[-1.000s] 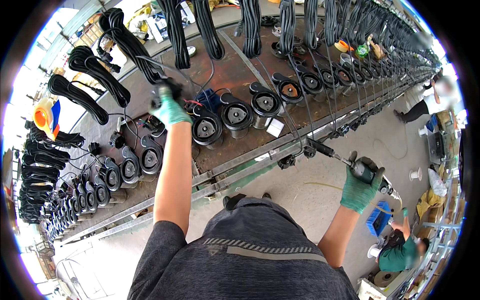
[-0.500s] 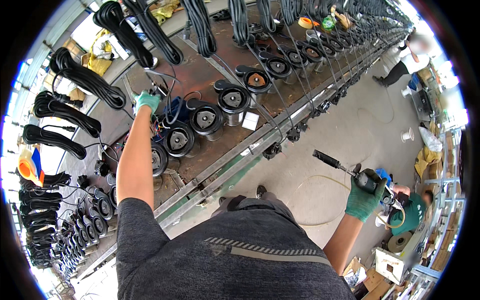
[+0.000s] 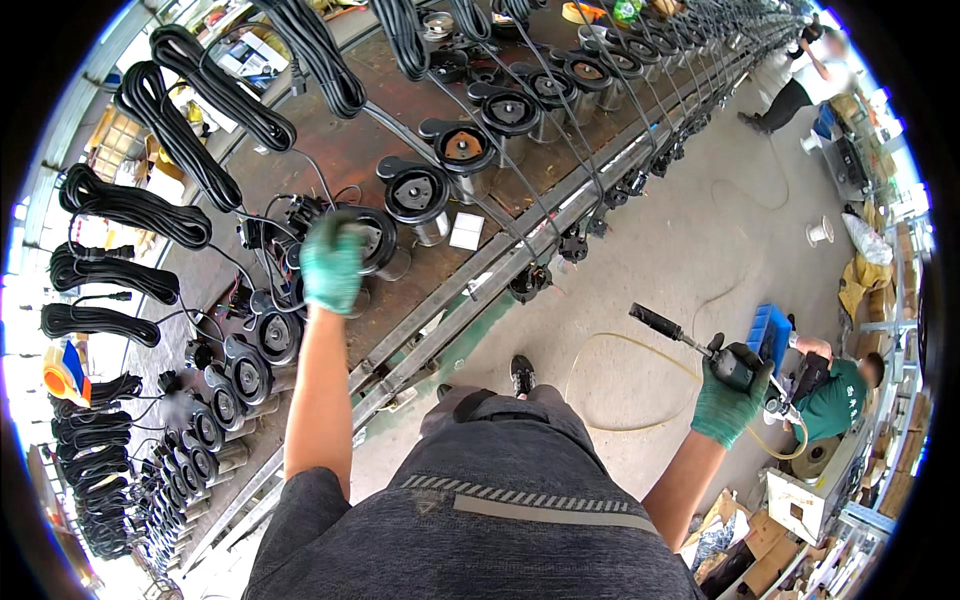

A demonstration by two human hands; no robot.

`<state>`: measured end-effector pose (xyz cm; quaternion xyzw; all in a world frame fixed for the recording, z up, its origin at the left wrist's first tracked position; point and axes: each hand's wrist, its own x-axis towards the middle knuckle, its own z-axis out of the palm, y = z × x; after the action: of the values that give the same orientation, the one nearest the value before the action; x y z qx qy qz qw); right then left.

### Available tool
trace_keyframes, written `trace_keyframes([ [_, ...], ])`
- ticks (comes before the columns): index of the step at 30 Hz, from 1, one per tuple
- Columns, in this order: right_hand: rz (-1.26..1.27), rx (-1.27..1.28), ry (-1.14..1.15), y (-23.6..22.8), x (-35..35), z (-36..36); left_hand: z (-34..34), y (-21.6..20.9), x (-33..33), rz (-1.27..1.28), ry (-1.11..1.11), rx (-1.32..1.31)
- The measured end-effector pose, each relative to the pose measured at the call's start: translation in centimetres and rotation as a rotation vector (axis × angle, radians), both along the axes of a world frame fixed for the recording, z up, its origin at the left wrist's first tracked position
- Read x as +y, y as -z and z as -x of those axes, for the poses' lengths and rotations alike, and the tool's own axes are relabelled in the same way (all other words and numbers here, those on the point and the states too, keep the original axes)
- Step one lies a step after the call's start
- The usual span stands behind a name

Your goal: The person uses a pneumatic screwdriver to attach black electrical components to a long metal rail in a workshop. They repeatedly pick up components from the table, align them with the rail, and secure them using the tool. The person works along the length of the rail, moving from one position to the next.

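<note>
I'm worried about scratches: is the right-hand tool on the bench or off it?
Off: the right hand holds the tool, and grey floor shows between its black tip and the bench.

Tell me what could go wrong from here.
The thin hose loops near the right shoe, so it might be tripped over. The left hand is close to loose cords and could snag one. The right hand holds a power tool out over the floor; a slipped grip might drop it.

Long counter [image 3: 348,152], worn reddish-brown top, black-topped metal housings [image 3: 417,196] lined along the near edge, flat white square [image 3: 466,231] beside them.
</note>
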<state>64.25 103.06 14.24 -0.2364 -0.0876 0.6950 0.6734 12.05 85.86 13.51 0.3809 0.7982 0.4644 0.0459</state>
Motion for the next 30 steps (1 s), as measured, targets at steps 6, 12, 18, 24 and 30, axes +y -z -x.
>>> trace_keyframes([
  [6, -0.045, -0.010, -0.067, 0.9, -0.1, -2.1, -6.2, 15.4, 12.9, 0.110, 0.234, -1.369],
  [12, -0.087, 0.016, -0.173, 1.1, -1.4, -3.6, -12.4, 19.6, 16.5, 0.275, 0.354, -1.411],
  [18, -0.184, 0.013, -0.356, 3.4, -0.8, -1.3, -16.7, 17.9, 9.1, 0.440, 0.665, -0.967],
  [24, -0.006, -0.094, -0.669, 5.3, -0.3, 5.5, -16.7, -2.1, 12.0, -0.173, 0.723, -1.081],
  [30, -0.016, -0.099, -1.173, 6.2, -2.7, 13.5, -12.6, -11.4, 15.9, -0.599, 0.809, -1.234],
])
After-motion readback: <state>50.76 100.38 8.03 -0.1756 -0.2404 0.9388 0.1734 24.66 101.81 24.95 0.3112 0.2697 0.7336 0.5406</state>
